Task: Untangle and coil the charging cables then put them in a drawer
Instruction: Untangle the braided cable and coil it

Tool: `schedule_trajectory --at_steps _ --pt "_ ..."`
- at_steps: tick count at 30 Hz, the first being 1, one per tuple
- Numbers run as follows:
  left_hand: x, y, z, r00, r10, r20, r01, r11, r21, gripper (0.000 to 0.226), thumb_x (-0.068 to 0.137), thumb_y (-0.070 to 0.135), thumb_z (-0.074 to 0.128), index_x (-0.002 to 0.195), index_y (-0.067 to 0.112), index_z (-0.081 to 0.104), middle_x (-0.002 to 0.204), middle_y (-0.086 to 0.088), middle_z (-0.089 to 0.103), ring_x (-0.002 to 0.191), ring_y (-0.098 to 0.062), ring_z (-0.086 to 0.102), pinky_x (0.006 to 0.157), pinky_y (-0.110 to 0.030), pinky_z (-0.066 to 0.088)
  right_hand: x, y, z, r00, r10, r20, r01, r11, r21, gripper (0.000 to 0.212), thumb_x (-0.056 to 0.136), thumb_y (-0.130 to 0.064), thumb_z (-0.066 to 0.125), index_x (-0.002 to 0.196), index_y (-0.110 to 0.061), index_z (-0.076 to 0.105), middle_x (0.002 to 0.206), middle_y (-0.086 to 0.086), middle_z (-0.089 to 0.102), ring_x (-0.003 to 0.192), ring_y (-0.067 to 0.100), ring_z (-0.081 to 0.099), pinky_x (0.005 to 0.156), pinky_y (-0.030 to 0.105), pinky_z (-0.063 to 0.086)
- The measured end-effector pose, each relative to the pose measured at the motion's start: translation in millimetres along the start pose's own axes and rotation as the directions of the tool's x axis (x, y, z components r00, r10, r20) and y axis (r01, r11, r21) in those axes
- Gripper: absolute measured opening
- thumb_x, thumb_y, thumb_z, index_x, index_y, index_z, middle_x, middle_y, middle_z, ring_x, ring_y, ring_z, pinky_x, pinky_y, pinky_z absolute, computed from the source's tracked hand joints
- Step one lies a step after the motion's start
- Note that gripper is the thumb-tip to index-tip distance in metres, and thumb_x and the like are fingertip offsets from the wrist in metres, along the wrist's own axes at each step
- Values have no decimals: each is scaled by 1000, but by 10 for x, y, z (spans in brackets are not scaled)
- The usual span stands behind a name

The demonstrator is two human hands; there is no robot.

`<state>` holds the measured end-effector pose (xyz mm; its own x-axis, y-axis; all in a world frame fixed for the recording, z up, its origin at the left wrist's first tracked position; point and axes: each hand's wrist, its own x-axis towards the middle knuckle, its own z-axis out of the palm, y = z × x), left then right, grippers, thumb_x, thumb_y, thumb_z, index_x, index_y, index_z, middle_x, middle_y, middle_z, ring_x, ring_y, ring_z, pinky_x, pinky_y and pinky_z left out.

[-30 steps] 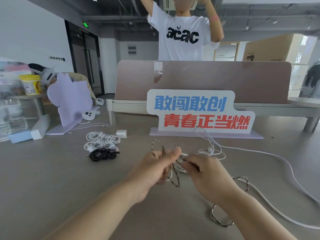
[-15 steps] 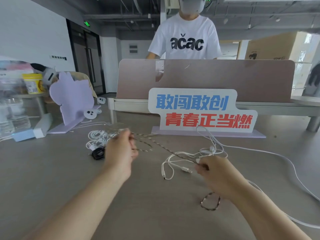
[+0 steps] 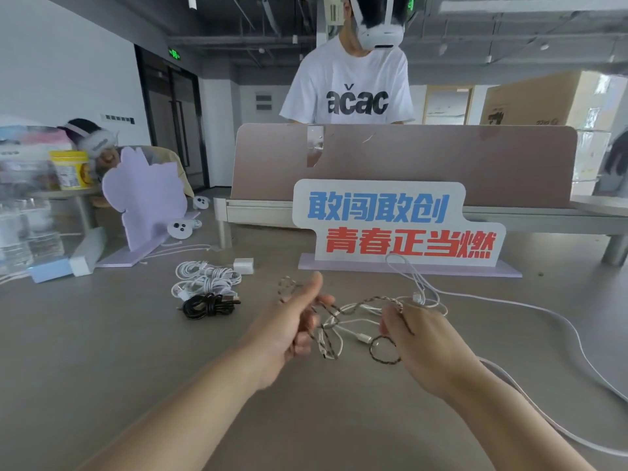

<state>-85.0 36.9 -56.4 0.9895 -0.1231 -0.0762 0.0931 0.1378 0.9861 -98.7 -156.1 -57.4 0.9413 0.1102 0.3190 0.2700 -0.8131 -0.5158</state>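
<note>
Braided cable (image 3: 370, 299), sign (image 3: 475, 239) reading 敢闯敢创 青春正当燃, shirt (image 3: 353, 69) printed ačac

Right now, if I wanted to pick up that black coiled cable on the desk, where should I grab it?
Probably its middle, where the loops of the black coiled cable are bunched. Come from above and the near side: the white coiled cables lie right at its far edge, and its plug ends stick out on the right, so pulling there might undo the coil.
</note>
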Motion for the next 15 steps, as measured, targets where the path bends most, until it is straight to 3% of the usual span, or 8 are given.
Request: schedule_trajectory --at_steps 4,8,10,12,15 --pt "-133 -36 183 986 38 162 -80 963 256 73 65 73 53 100 10 66 52 6 47 42 -7 30 43 -18 26 -5 -20 36 997 -43 67 55 982 -180 30 100 -21 27 92 -11 54 88 7 60 81 27 57 73 42 50" --pt "-200 -66 268 970 100 219 -183 898 401 76 61 82 47 93 15 60 52 8 50 42 -5 33 46 -16 29 -15 -96 51 991 -30 129 63 964 -259 34 100 -28 26 70 -30 41 67 -6 47 69 22 53 62 32 44" --pt "-200 -67 260 959 135 251 -230 885 405 85 64 86 45 100 11 63 50 10 50 43 -5 36 46 -14 30 -19 -110 80 991 -34 131 69 961 -267 33 100 -33 25 76 -28 47 68 -5 49 70 23 56 63 33 46" --pt "-202 -63 245 941 204 270 -312 833 457 70 72 78 49 89 13 66 48 10 49 46 -6 40 49 -14 33 -26 -112 126 989 -33 145 74 955 -287 27 100 -33 26 85 -22 46 76 -3 53 77 24 58 69 34 48" --pt "-170 -42 213 921 332 205 -390 764 514 42 87 53 49 66 18 60 44 8 47 44 -11 42 47 -16 34 -5 -68 167 986 -52 157 95 955 -281 29 99 -31 30 73 -23 40 67 -6 47 72 23 53 64 31 43"
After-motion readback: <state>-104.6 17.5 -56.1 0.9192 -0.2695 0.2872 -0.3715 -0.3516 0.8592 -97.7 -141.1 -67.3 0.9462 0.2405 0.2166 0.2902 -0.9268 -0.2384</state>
